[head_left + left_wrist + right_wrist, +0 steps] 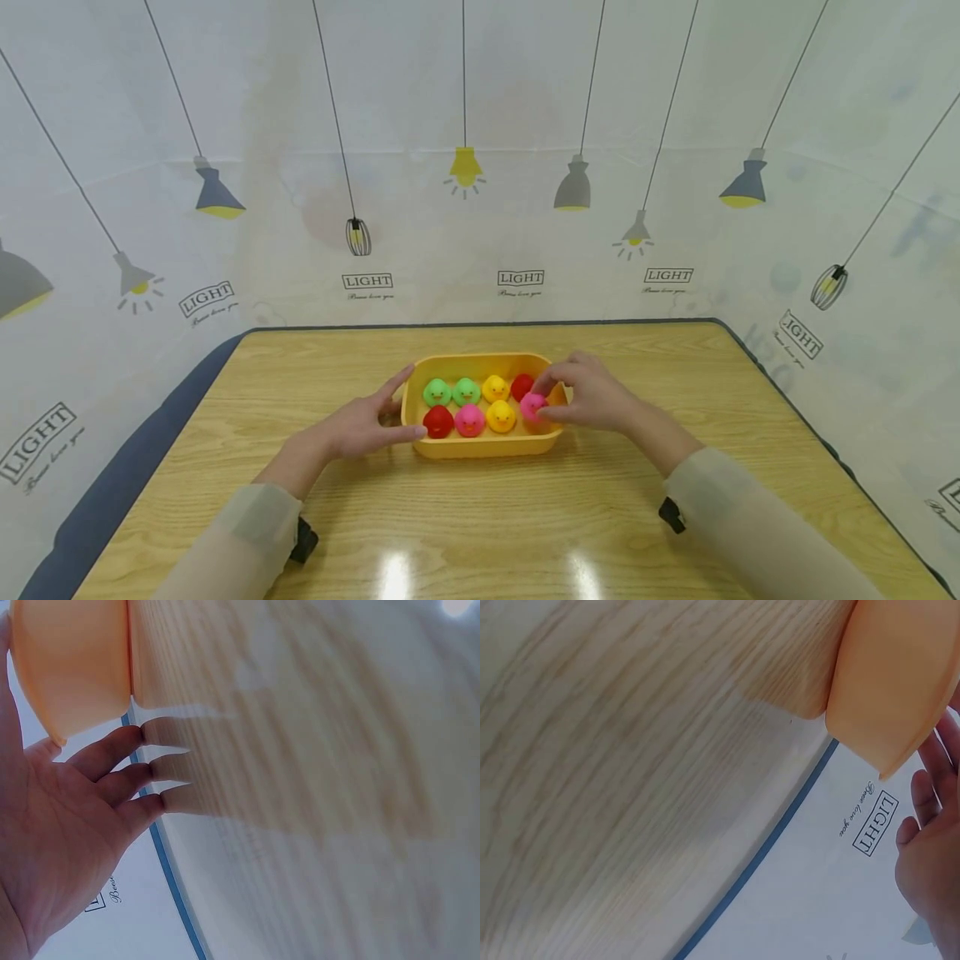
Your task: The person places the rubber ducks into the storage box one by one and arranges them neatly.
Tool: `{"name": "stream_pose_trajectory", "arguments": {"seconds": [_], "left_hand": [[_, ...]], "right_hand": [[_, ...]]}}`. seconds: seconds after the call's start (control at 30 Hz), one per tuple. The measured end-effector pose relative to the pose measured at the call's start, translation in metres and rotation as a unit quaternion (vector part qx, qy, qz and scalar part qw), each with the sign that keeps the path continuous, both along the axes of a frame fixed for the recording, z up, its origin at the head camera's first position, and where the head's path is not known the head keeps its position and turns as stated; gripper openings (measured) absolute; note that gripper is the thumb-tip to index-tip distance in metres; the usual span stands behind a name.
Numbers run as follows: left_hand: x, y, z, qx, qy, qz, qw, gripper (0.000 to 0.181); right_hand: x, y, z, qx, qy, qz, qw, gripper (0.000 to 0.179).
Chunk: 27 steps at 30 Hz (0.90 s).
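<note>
A yellow-orange plastic basket (480, 448) holds small toy ducks in two rows. Along the back are a green duck (437, 392), another green duck (467, 392), a yellow duck (495, 388) and a red duck (522, 387). In front lie a red duck (438, 422), a pink duck (470, 421) and a yellow duck (501, 417). My right hand (592, 395) reaches over the right rim and pinches a second pink duck (533, 406) between thumb and fingers. Spread around the left end, my left hand (360, 427) touches the rim with extended fingers, its lower fingertips (150, 806) down at the tabletop.
The basket stands on a wood-grain table (480, 517) with a dark blue edge (480, 324). Behind and on both sides hangs a white sheet (420, 100) printed with lamps. A dark wrist device (303, 540) sits under the left sleeve, another device (672, 515) under the right.
</note>
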<state>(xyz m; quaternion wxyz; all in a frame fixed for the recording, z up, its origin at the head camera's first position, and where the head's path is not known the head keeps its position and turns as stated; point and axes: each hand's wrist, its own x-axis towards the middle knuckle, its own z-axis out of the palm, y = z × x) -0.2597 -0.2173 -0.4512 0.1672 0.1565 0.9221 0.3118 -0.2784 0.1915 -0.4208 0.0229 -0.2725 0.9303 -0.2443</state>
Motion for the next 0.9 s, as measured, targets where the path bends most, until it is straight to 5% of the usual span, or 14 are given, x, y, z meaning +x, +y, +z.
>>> {"name": "stream_pose_trajectory", "arguments": {"seconds": [0.9], "left_hand": [[0.001,0.001,0.001,-0.002,-0.006,0.005,1.0,0.114]], "right_hand": [[-0.009,-0.018,-0.001,0.108,0.002,-0.005,0.9941,0.023]]}}
